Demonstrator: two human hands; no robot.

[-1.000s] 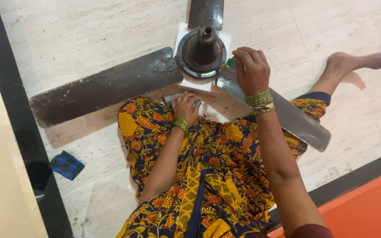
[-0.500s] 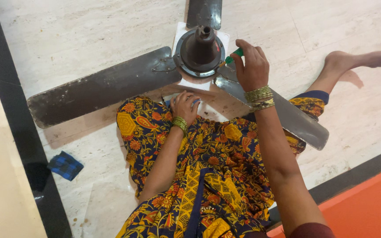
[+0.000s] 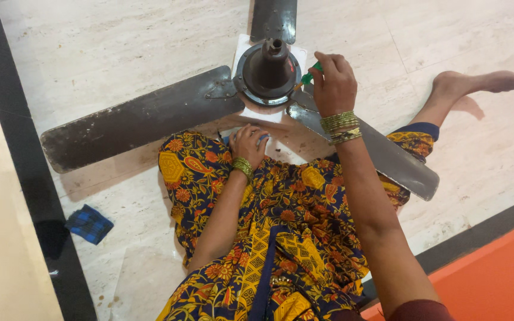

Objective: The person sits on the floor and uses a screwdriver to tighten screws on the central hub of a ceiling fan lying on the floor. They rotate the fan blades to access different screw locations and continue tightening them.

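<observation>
A: Start from the left side pls. What lies there?

B: On the pale stone floor [image 3: 120,41], near the black border strip, there is a small blue checked cloth [image 3: 89,224]. It is well apart from both hands.

A: And next to the right?

B: One long dark fan blade [image 3: 141,119] – dusty, flat on the floor. It joins the motor housing [image 3: 267,71] of a ceiling fan, which stands on a white sheet [image 3: 263,113]. A 2nd blade [image 3: 273,18] goes up out of the view.

A: The left hand?

B: The left hand [image 3: 248,142] rests at the edge of the person's lap, just below the motor housing. Fingers are curled around something small and blue, but I cannot tell what the thing is. There are green-gold bangles on the wrist.

A: And the right hand?

B: The right hand [image 3: 333,83] is closed around a screwdriver with green handle [image 3: 309,77]. The tip points toward the rim of the motor housing, approx. where the 3rd blade [image 3: 388,154] is attached – I cannot tell if it touches a screw. This blade runs under the right forearm, toward the lower right.

A: Farther right?

B: A bare foot [image 3: 483,82] on the floor, and an orange surface [image 3: 495,267] in the corner.
</observation>
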